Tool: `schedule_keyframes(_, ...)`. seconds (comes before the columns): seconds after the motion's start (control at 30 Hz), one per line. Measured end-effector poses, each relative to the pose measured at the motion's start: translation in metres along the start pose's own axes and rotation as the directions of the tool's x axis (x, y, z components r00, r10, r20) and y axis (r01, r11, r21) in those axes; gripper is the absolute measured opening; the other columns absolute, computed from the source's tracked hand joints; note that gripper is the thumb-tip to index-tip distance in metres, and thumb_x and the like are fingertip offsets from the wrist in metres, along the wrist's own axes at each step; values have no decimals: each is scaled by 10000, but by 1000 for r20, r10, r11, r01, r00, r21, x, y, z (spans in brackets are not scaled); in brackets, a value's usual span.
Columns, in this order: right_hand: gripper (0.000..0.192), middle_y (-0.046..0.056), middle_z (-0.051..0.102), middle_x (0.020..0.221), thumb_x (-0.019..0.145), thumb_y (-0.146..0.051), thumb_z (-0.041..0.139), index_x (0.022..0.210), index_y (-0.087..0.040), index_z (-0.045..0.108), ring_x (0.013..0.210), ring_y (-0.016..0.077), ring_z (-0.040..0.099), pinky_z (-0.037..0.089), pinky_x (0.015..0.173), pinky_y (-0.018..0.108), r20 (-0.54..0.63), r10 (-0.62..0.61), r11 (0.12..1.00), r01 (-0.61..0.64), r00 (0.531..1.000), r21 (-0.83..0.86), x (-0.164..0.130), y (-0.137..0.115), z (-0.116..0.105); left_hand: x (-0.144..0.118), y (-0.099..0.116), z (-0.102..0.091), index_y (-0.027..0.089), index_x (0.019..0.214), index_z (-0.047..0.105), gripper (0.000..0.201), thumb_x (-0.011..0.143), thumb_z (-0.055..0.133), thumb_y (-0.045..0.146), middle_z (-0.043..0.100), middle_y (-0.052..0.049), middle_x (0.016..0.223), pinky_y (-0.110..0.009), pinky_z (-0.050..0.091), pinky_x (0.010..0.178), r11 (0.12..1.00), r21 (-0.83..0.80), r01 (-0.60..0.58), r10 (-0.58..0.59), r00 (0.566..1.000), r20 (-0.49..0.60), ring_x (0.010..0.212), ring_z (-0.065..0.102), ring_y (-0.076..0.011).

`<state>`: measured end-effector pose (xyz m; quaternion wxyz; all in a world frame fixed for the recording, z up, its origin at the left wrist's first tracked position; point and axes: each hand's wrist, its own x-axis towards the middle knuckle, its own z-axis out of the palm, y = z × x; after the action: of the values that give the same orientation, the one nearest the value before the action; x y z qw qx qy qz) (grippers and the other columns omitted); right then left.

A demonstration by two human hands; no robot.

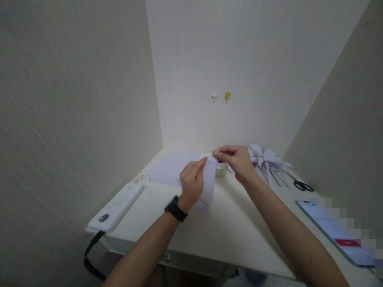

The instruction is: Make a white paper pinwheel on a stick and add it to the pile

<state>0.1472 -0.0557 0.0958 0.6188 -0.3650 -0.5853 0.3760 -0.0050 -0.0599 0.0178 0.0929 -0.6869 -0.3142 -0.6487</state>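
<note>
Both hands hold one pale lilac paper piece [209, 183] above the middle of the light wooden table [227, 235]. My left hand [191, 183], with a black watch on the wrist, pinches the sheet's left edge. My right hand [236, 159] pinches its top corner between thumb and fingers. The paper hangs down, folded or curled, between the two hands. Flat on the table behind my left hand lies a larger lilac sheet [173, 165].
A small tape roll [222, 169] sits just behind the held paper. Folded paper shapes [266, 161] and black scissors [302, 185] lie at the back right. A phone [335, 231] rests at the right edge, a white device [116, 207] with a strap at the left. Walls enclose three sides.
</note>
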Motion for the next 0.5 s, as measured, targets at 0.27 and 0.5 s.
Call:
schedule_keyframes(0.27,325,42,678,554,491,-430,865,618,-156,744,511,142,574,469,515,280,-47,15,1000,-15,999,-2,-1,4,1,-1,2,1,157,1166,676,293,988,444,150,693,-57,850,-269,504,725,1000,-9,-29,29,999,17,781,625,-142)
schedule_keyframes(0.5,338,29,658,550,485,-435,856,622,-158,719,508,138,553,459,507,277,-104,9,1000,-9,995,1,1,4,1,2,7,2,135,1208,666,293,981,483,166,720,-80,920,-274,521,774,997,-76,-17,24,996,92,827,648,-143)
